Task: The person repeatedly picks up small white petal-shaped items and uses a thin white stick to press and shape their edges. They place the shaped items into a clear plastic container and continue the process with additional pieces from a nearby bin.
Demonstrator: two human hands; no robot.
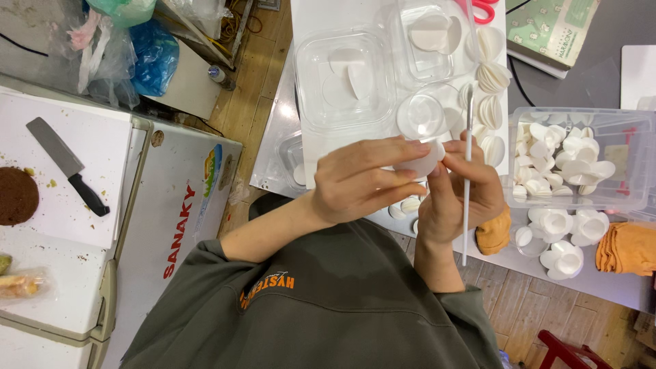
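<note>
White disc point(422, 164) pinched between left hand point(362, 181) and right hand point(458, 198) | right hand also gripped thin white brush point(467, 171) | held above bench point(328, 14) near edge.

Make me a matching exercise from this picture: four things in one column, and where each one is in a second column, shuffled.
Things:
1. knife
2. thin white brush
3. white round petal piece
4. scissors with red handles

Places:
A. pinched between the fingertips of both hands
B. at the top edge of the picture, beyond the clear containers
C. on the white board at the left
D. upright in the right hand

Pairs: 1-C, 2-D, 3-A, 4-B
</note>
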